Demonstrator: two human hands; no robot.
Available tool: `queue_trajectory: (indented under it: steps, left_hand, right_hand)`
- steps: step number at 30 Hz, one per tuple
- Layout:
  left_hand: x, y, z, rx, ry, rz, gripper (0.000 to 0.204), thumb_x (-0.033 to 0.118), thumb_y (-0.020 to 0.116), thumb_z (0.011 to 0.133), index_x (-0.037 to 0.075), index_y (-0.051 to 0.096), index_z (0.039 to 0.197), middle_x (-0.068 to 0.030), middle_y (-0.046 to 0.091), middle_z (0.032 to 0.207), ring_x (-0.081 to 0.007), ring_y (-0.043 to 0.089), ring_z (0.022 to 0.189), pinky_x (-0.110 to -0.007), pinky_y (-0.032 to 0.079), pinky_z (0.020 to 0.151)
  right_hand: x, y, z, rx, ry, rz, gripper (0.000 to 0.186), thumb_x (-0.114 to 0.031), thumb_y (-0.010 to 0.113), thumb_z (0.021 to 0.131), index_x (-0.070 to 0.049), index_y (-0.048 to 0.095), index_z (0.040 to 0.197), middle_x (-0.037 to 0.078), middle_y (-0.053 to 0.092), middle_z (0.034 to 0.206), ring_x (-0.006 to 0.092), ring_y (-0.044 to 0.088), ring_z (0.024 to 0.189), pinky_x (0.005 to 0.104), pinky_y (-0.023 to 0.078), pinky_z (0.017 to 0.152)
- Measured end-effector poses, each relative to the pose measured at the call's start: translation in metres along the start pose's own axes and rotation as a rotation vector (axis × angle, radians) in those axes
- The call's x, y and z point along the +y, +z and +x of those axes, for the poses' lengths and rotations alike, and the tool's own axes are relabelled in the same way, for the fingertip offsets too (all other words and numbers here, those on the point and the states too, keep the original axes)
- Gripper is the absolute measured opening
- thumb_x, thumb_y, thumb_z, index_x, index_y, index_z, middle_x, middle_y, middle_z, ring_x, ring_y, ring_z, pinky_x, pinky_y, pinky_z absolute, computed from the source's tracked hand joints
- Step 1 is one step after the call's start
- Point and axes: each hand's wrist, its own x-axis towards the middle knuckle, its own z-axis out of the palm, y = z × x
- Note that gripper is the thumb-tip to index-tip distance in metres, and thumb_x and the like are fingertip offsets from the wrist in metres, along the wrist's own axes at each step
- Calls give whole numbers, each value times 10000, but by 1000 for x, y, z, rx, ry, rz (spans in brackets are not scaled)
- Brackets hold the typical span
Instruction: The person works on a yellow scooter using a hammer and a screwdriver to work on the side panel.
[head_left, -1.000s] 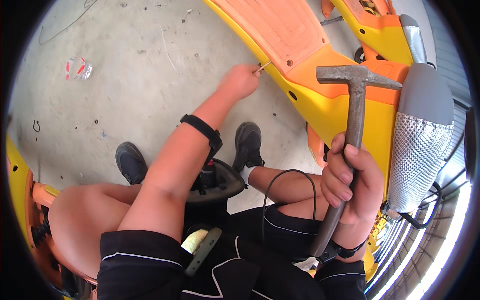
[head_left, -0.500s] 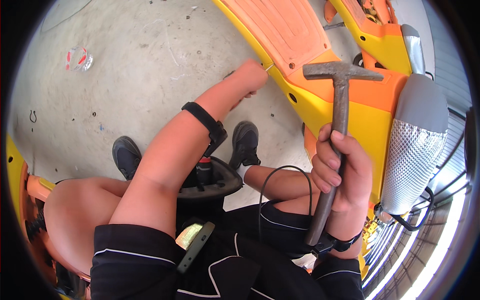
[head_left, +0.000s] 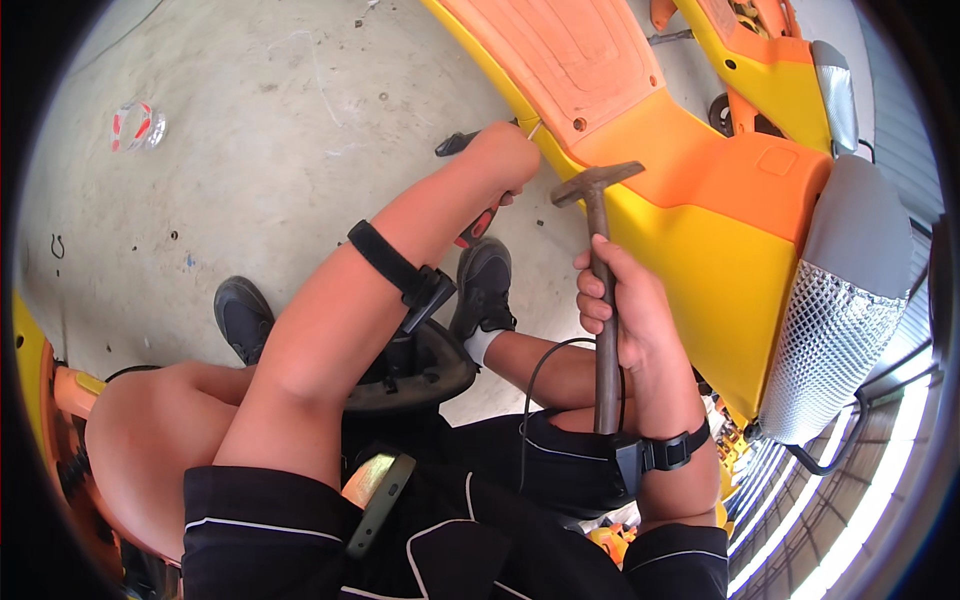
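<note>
My left hand (head_left: 505, 160) is closed around a screwdriver (head_left: 476, 228). Its red and black handle sticks out below the fist, and a thin pale shaft shows beyond it. That shaft meets the yellow edge of an orange and yellow vehicle body (head_left: 690, 250); the tip's exact contact is hard to make out. In my right hand (head_left: 630, 305) is a metal hammer (head_left: 598, 190), gripped midway along its dark handle, head up. The hammer head sits to the right of my left fist, apart from it, in front of the yellow panel.
A silver quilted and grey cover (head_left: 835, 320) wraps the vehicle's end at right. Another orange and yellow vehicle (head_left: 765, 90) stands behind. A clear plastic container with red marks (head_left: 138, 127) lies on the concrete floor (head_left: 260, 170). A phone (head_left: 380, 505) rests at my waist.
My right hand has swung the hammer left and slightly away, bringing its head nearer my left fist. The left hand stays at the yellow edge; more of the screwdriver handle shows.
</note>
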Motion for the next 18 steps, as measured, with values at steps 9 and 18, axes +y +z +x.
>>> queue_trajectory:
  steps: [9,18]
  left_hand:
    - [0,-1,-4,-23,24,4,231,227,473,1001,34,599,1022,-18,483,670,-140,460,513,-323,379,441]
    - [6,-22,-10,8,113,294,293,248,481,998,82,638,1182,-27,491,632,-151,501,507,-339,426,447]
  right_hand:
    - [1,16,24,-141,120,-162,285,-201,483,992,34,524,1148,23,511,744,64,401,519,217,331,415]
    - [-2,30,25,-82,136,-241,250,-155,503,962,33,519,1126,38,534,782,78,434,546,223,349,434]
